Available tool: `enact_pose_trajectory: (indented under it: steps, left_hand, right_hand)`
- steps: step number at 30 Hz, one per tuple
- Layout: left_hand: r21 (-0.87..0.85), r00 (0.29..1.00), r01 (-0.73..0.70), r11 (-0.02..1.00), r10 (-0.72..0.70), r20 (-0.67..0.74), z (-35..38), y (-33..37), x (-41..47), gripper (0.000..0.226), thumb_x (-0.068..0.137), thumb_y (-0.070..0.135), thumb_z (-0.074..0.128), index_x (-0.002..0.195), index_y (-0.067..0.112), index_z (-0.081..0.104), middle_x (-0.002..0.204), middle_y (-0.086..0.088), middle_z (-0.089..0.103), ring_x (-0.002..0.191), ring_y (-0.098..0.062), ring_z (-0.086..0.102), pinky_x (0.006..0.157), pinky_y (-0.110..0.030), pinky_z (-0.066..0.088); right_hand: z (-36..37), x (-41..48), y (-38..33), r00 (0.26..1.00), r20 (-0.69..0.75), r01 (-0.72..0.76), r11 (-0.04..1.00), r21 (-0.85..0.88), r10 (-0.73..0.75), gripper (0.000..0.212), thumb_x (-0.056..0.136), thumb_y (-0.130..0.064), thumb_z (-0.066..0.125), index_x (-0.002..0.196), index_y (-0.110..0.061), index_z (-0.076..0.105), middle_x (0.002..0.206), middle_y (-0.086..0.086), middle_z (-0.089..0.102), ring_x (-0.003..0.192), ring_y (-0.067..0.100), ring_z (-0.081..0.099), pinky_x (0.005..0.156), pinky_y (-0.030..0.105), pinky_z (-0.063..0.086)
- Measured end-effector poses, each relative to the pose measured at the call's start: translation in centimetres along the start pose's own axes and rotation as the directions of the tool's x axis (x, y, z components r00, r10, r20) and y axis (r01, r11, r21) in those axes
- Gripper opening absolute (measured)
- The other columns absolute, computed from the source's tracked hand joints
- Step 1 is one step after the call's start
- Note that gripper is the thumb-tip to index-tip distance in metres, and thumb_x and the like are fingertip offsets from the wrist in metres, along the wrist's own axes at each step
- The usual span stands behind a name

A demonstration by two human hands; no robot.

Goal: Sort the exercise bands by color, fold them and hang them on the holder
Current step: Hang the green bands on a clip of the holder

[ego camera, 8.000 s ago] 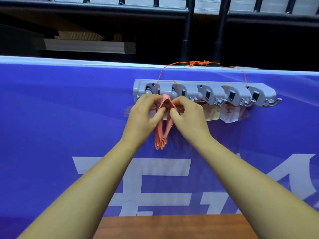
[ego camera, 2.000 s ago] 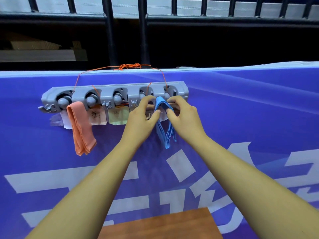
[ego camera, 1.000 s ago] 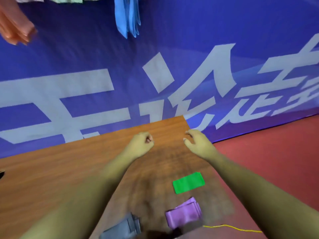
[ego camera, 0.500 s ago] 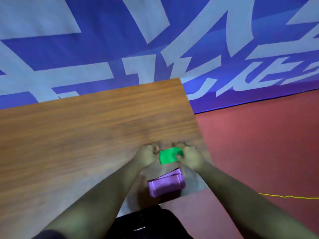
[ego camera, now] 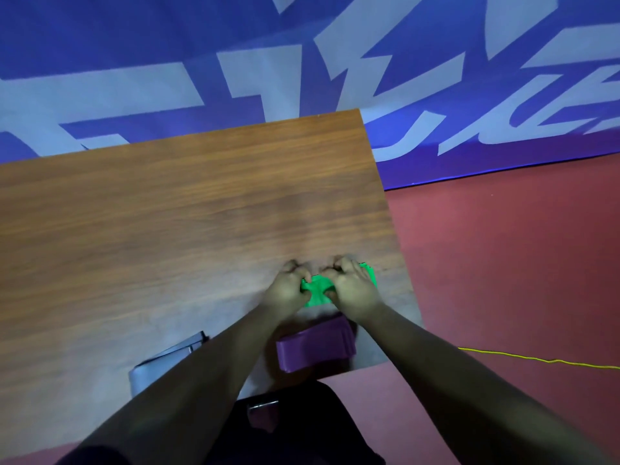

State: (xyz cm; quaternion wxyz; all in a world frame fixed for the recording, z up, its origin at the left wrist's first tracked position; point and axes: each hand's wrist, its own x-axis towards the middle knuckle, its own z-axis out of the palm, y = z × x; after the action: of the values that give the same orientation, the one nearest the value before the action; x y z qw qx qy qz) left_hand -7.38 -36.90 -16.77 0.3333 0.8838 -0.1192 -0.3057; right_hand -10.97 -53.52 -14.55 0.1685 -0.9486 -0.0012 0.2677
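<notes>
Since half a second ago, both hands have closed in over the green band [ego camera: 317, 293], which now looks bunched rather than flat.

Head view, looking down: the left grip [ego camera: 287, 292] and right grip [ego camera: 354, 290] sit side by side on the wooden tabletop [ego camera: 167, 229]. Their fingers are curled, each pinching one end of the green band. It shows between the two grips and pokes out past the right grip's outer side. Just nearer the person than the grips, a folded purple band [ego camera: 315, 347] lies by the tabletop's near edge. Left of the left forearm, a grey folded band [ego camera: 157, 367] is partly hidden. Beyond the grips hangs a blue banner [ego camera: 134, 45] with pale lettering. Right of them are red floor [ego camera: 503, 263] and a thin yellow cord [ego camera: 536, 360].
</notes>
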Motion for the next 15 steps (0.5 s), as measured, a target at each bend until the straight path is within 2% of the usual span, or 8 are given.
enact_pose_trajectory:
  steps: [4,7,12,15]
  left_hand:
    - [-0.015,0.999,-0.042,0.999,0.042,-0.01,0.1,-0.8,0.0,0.036,0.071,-0.001,0.069,0.103,0.01,0.057,0.107,-0.007,0.049,0.088,-0.018,0.05,0.085,-0.031,0.046]
    - [-0.016,0.998,-0.064,0.998,0.064,-0.022,0.3,-1.3,0.0,0.033,0.071,0.0,0.071,0.099,0.011,0.057,0.105,-0.002,0.045,0.085,-0.016,0.05,0.081,-0.025,0.043]
    - [0.014,0.996,-0.087,0.996,0.087,0.001,0.1,-1.4,0.8,0.024,0.073,0.0,0.072,0.092,0.009,0.06,0.102,-0.001,0.041,0.087,-0.019,0.051,0.084,-0.023,0.04]
    - [-0.018,0.991,-0.13,0.991,0.131,0.012,-0.4,-1.4,0.9,0.02,0.072,-0.001,0.076,0.085,0.007,0.063,0.101,-0.001,0.044,0.084,-0.012,0.046,0.081,-0.014,0.04]
  right_hand:
    - [1.0,-0.2,0.0,0.997,-0.078,0.0,1.0,-0.03,-0.002,0.054,0.076,-0.023,0.068,0.129,-0.025,0.059,0.124,0.009,0.052,0.119,0.032,0.048,0.098,0.041,0.039]
    - [1.4,-0.2,-0.1,0.991,-0.134,0.005,0.999,-0.052,-0.012,0.055,0.07,-0.022,0.07,0.124,-0.027,0.061,0.115,0.008,0.054,0.109,0.032,0.052,0.09,0.042,0.043]
    - [1.7,-0.3,0.2,0.984,-0.161,0.069,0.997,-0.03,-0.073,0.055,0.066,-0.022,0.065,0.121,-0.028,0.062,0.115,0.007,0.053,0.107,0.032,0.051,0.09,0.043,0.042]
    - [1.3,-0.4,0.1,0.964,-0.222,0.151,0.989,-0.009,-0.149,0.041,0.069,-0.033,0.059,0.108,-0.024,0.066,0.114,0.002,0.057,0.105,0.028,0.053,0.088,0.041,0.038]
